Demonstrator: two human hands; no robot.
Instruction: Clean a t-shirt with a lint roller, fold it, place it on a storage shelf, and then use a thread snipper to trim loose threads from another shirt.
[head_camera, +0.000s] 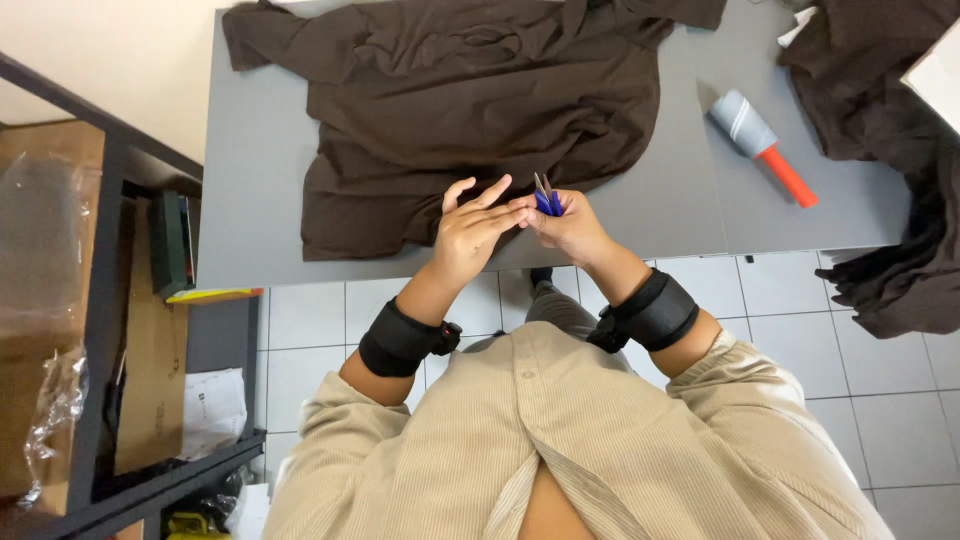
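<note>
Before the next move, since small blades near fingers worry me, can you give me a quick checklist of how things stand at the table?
1. Snips held in the right hand: ok, blue handles gripped, tips pointing up.
2. Left hand kept off the blades: not ok, its fingertips touch the right hand beside the snips.
3. Brown shirt lying on the grey table: ok, though rumpled.
4. Lint roller out of the way: ok, to the right of the shirt.
5. Thread between the fingers: cannot tell, too small.
</note>
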